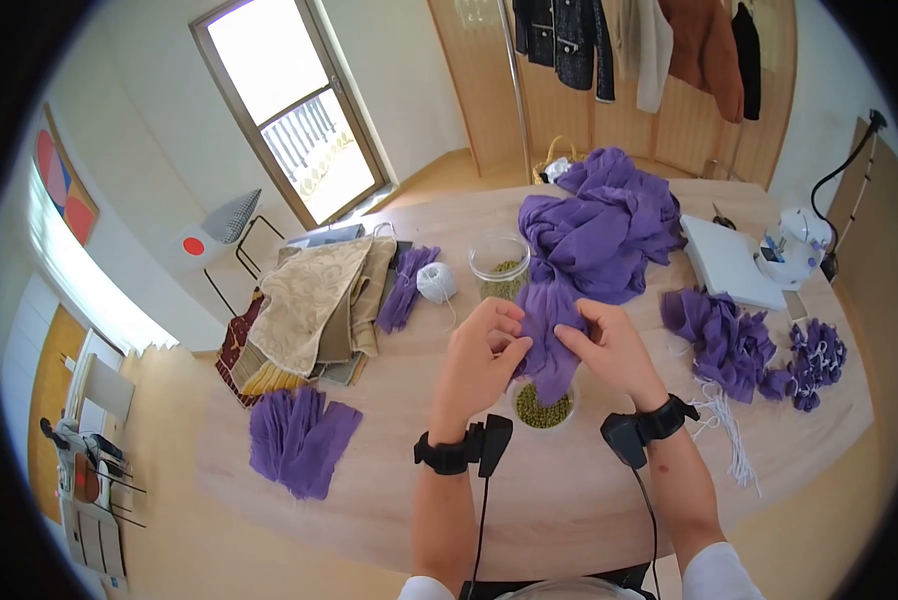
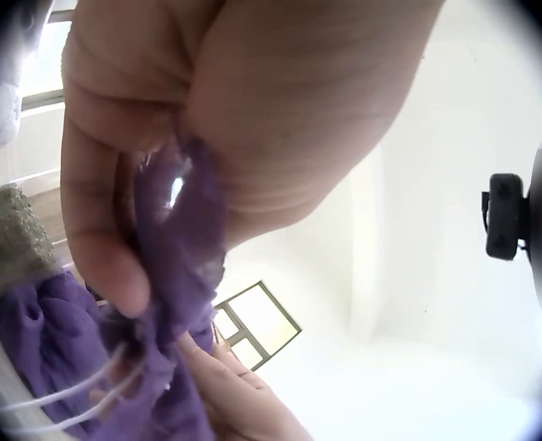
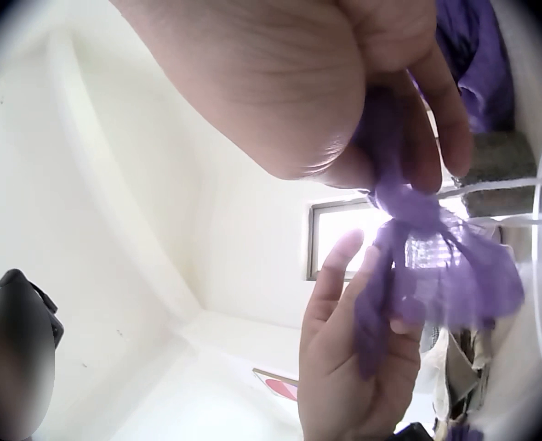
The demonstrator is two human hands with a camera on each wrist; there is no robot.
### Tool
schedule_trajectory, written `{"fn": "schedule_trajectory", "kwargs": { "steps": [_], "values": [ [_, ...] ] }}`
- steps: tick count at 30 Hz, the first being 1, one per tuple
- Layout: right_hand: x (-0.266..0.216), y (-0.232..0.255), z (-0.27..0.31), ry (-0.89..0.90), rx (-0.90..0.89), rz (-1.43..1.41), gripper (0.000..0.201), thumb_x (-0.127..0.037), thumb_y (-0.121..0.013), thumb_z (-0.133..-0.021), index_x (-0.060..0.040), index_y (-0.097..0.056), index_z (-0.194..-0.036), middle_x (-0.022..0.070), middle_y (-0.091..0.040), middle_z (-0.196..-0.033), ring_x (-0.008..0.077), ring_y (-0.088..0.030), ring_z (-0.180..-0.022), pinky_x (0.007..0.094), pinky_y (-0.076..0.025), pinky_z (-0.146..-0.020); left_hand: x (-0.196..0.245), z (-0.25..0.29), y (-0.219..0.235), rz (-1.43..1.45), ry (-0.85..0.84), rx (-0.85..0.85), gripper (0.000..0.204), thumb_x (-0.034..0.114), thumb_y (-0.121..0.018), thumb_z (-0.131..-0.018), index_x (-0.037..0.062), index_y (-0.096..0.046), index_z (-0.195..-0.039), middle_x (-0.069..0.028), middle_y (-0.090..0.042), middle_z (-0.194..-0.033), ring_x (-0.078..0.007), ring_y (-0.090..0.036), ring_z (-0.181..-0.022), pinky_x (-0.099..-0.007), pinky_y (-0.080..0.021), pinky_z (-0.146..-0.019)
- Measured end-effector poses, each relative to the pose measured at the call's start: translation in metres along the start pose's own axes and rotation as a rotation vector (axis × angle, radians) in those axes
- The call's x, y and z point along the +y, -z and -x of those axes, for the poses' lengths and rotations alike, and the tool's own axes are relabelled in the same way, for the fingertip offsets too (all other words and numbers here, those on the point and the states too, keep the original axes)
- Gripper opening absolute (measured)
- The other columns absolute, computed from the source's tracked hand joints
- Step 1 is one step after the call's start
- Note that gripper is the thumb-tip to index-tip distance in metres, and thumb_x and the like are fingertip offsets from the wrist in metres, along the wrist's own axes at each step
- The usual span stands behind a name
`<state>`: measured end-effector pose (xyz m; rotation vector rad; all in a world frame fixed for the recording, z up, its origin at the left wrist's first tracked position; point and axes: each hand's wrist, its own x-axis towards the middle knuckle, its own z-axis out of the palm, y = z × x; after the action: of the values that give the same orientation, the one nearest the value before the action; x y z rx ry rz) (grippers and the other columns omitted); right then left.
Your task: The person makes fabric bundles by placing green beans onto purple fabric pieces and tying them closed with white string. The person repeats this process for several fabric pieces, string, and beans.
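Both hands hold a gathered piece of sheer purple cloth point(image 1: 549, 335) over a round container of green beans point(image 1: 543, 408). My left hand point(image 1: 477, 362) pinches its left side, thumb and fingers bent round the fabric. On the other side my right hand point(image 1: 614, 350) grips the cloth between thumb and fingers. In the left wrist view the cloth point(image 2: 181, 239) hangs bunched from the left hand point(image 2: 243, 101). The right wrist view shows the cloth point(image 3: 413, 211) narrowed at one spot below the right hand point(image 3: 289, 83), with white string near it.
Behind the hands stand a clear jar point(image 1: 499, 262) with green beans and a large purple cloth heap point(image 1: 604, 230). Left lie a white yarn ball point(image 1: 436, 283), folded beige fabrics point(image 1: 314, 300) and purple pieces point(image 1: 304, 440). Right are purple ruffles point(image 1: 724, 345), white strings point(image 1: 729, 435) and a white machine point(image 1: 797, 245).
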<state>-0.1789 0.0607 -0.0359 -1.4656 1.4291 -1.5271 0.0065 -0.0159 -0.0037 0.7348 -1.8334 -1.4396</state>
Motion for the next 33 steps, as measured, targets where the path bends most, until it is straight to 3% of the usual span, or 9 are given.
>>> {"fn": "schedule_trajectory", "kwargs": {
  "steps": [3,7,10,13,16,22,28,31,33],
  "values": [
    [-0.010,0.004,0.004,-0.043,-0.140,-0.248,0.018,-0.005,-0.068,-0.089,0.0014,-0.065,-0.105,-0.0013,-0.064,-0.088,0.0073,-0.059,-0.079,0.0247,-0.049,-0.068,0.007,0.001,-0.002,0.067,0.058,0.028,0.019,-0.006,-0.064,-0.088,-0.0001,-0.056,-0.104,-0.0044,-0.063,-0.091,-0.0078,-0.064,-0.075,-0.0201,-0.049,-0.053],
    [-0.044,-0.003,0.015,0.024,-0.223,-0.267,0.031,-0.005,-0.074,-0.084,0.0009,-0.065,-0.112,0.0055,-0.067,-0.104,0.0106,-0.061,-0.097,0.0277,-0.051,-0.080,0.002,-0.001,-0.008,0.194,-0.016,0.040,0.014,-0.005,-0.063,-0.090,0.0000,-0.056,-0.101,-0.0055,-0.064,-0.090,-0.0096,-0.065,-0.074,-0.0213,-0.051,-0.055],
    [-0.028,-0.004,0.010,0.222,-0.121,0.080,0.030,-0.008,-0.076,-0.083,0.0013,-0.066,-0.110,0.0038,-0.068,-0.093,0.0098,-0.064,-0.085,0.0277,-0.053,-0.074,-0.001,0.000,-0.009,0.169,-0.068,-0.002,0.013,-0.003,-0.061,-0.092,-0.0001,-0.056,-0.103,-0.0065,-0.065,-0.090,-0.0109,-0.066,-0.074,-0.0222,-0.052,-0.056],
    [-0.024,-0.001,0.008,-0.042,-0.101,0.026,0.022,-0.010,-0.073,-0.087,0.0017,-0.066,-0.105,0.0024,-0.066,-0.079,0.0088,-0.064,-0.068,0.0259,-0.054,-0.063,0.011,0.003,-0.007,0.093,-0.035,0.073,0.012,0.000,-0.059,-0.094,-0.0003,-0.055,-0.106,-0.0075,-0.065,-0.093,-0.0107,-0.065,-0.077,-0.0226,-0.052,-0.059],
    [-0.031,-0.004,0.007,-0.054,0.008,-0.201,0.016,-0.010,-0.068,-0.092,0.0028,-0.065,-0.101,0.0012,-0.064,-0.071,0.0079,-0.060,-0.056,0.0235,-0.050,-0.053,0.007,0.005,0.003,-0.023,-0.059,0.067,0.015,0.005,-0.061,-0.095,-0.0016,-0.056,-0.108,-0.0086,-0.066,-0.095,-0.0134,-0.068,-0.074,-0.0244,-0.051,-0.057],
    [-0.034,-0.006,0.008,-0.070,0.050,-0.395,0.014,-0.010,-0.066,-0.094,0.0035,-0.065,-0.098,0.0031,-0.065,-0.074,0.0076,-0.061,-0.060,0.0234,-0.050,-0.054,0.015,0.014,0.003,-0.209,-0.153,-0.093,0.025,0.007,-0.068,-0.091,0.0022,-0.053,-0.111,-0.0053,-0.060,-0.099,-0.0127,-0.067,-0.080,-0.0230,-0.051,-0.061],
    [-0.038,-0.012,0.011,0.022,0.084,-0.420,0.016,-0.012,-0.064,-0.096,0.0028,-0.066,-0.102,0.0022,-0.066,-0.078,0.0088,-0.062,-0.062,0.0233,-0.052,-0.057,0.027,0.019,-0.020,-0.118,-0.249,-0.086,0.033,0.012,-0.078,-0.084,-0.0035,-0.056,-0.104,-0.0095,-0.064,-0.091,-0.0165,-0.067,-0.077,-0.0289,-0.055,-0.064],
    [-0.036,-0.010,0.012,-0.130,0.148,-0.652,0.021,-0.013,-0.062,-0.097,0.0035,-0.064,-0.111,0.0037,-0.068,-0.088,0.0087,-0.064,-0.072,0.0245,-0.054,-0.062,0.028,0.018,-0.024,-0.083,-0.307,-0.053,0.031,0.008,-0.079,-0.082,-0.0040,-0.057,-0.100,-0.0094,-0.064,-0.090,-0.0157,-0.067,-0.077,-0.0294,-0.056,-0.064],
    [-0.034,-0.002,0.012,-0.096,-0.008,-0.819,0.033,-0.013,-0.065,-0.095,0.0035,-0.058,-0.123,0.0054,-0.067,-0.102,0.0096,-0.064,-0.086,0.0262,-0.055,-0.072,0.030,0.018,-0.026,-0.089,-0.325,-0.014,0.028,0.005,-0.078,-0.081,-0.0042,-0.058,-0.099,-0.0096,-0.065,-0.089,-0.0152,-0.067,-0.078,-0.0293,-0.056,-0.065]
  ]
}}
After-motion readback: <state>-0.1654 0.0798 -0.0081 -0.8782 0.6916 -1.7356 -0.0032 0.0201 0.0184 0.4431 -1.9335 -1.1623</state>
